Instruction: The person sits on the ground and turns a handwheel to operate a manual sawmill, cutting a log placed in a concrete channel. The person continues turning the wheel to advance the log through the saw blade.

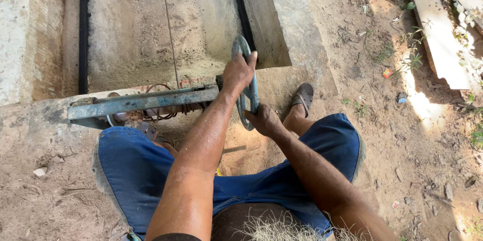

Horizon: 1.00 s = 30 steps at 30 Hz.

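at the far left, a rusty blue-grey steel bar (143,101) is lying across the edge of a grey concrete trough (151,29), with a tangle of brown coiled wire (156,110) being seen just under it. at the bar's right end a round blue-grey metal handwheel (247,84) is standing upright, edge-on to the camera, between the knees and above the sandy ground (392,135).

the wheel's upper rim is being gripped by the left hand (237,72), its fingers being wrapped closed over the top. a little further right, the lower rim is being held by the right hand (262,120), fingers closed around it from below. blue denim shorts (136,165) are being worn, and a brown sandal (303,96) is resting on the sand just right of the wheel.

the wheel is judged to be rigid and fairly heavy, with worn paint and grit giving a rough, non-slippery hold; stiff turning is likely. opposite points on the rim, as now, are judged the best places for it to be taken.
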### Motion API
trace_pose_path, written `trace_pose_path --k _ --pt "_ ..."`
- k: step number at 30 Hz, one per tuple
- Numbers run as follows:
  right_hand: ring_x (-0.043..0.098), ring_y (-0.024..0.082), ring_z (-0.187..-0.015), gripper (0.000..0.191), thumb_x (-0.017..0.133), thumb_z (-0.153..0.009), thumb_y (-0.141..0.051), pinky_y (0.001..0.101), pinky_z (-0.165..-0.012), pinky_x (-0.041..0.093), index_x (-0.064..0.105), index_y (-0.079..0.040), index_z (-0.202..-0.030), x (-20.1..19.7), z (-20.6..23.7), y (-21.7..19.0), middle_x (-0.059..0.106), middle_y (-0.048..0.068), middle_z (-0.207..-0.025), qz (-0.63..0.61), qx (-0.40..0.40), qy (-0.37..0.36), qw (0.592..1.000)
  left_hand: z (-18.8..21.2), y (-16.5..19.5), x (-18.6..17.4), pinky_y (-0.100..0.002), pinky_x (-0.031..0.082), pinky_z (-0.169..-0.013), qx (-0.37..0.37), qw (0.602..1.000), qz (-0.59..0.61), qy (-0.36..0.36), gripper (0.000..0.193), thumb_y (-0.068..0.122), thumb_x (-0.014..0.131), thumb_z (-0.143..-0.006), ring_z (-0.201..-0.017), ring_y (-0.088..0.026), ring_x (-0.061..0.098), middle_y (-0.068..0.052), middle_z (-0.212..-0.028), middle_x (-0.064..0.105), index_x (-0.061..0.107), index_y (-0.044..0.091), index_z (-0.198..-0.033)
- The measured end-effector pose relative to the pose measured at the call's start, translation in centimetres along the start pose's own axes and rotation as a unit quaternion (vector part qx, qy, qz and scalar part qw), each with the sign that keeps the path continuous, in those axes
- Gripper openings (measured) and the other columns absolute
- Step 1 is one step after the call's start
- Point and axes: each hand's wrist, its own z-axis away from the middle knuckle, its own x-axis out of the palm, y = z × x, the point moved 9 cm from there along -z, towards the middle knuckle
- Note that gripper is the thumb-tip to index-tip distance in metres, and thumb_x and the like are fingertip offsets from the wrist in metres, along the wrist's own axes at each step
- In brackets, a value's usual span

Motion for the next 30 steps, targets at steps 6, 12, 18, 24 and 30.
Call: trace_pose_path --k 6,12,18,24,30 --pt "0.072 0.022 -0.067 0.038 0.07 -0.092 -0.035 0.039 -0.062 0.058 0.077 0.002 -0.094 1.4 0.7 -0.6 0.074 0.013 -0.073 -0.017 -0.024 -0.107 0.994 2.9 0.7 1.2 -0.045 0.062 -0.048 0.057 0.998 0.014 0.028 0.063 0.055 0.034 -0.105 -0.055 -0.029 0.072 -0.012 -0.071 0.07 0.053 -0.002 -0.123" --pt "0.071 0.02 -0.072 0.036 0.054 -0.105 -0.029 0.0382 -0.059 0.057 0.068 0.004 -0.105 5.7 3.4 3.9 0.072 0.024 -0.09 0.846 -0.452 -0.23 0.164 7.9 2.0 1.0 -0.046 0.059 -0.051 0.137 0.985 -0.03 0.1 0.056 0.05 0.04 -0.108 -0.058 -0.035 0.071 -0.019 -0.078 0.071 0.054 -0.003 -0.121" --pt "0.069 0.026 -0.082 0.043 0.058 -0.109 -0.035 0.0412 -0.067 0.056 0.063 0.006 -0.119 -6.5 -5.5 1.7 0.07 0.022 -0.101 0.383 -0.082 -0.081 0.916 11.0 2.3 2.6 -0.049 0.056 -0.056 0.199 0.967 0.055 0.148 0.052 0.045 0.045 -0.105 -0.068 -0.035 0.067 -0.021 -0.09 0.067 0.05 -0.002 -0.126" --pt "0.068 0.031 -0.092 0.054 0.063 -0.113 -0.042 0.0442 -0.075 0.056 0.059 0.008 -0.133 -13.5 -12.5 -2.2 0.068 0.02 -0.113 -0.05 -0.03 0.076 0.995 12.7 3.2 4.3 -0.042 0.05 -0.043 0.238 0.968 -0.038 0.077 0.052 0.055 0.04 -0.105 -0.052 -0.024 0.059 -0.01 -0.071 0.064 0.049 0.005 -0.116" --pt "0.07 0.037 -0.089 0.052 0.068 -0.114 -0.037 0.0473 -0.077 0.054 0.07 0.014 -0.123 -11.4 -16.4 -5.3 0.073 0.024 -0.102 0.018 -0.018 0.038 0.999 14.1 1.9 5.5 -0.036 0.044 -0.033 0.226 0.974 0.027 0.001 0.053 0.062 0.036 -0.1 -0.039 -0.017 0.053 -0.003 -0.057 0.057 0.049 0.01 -0.105"
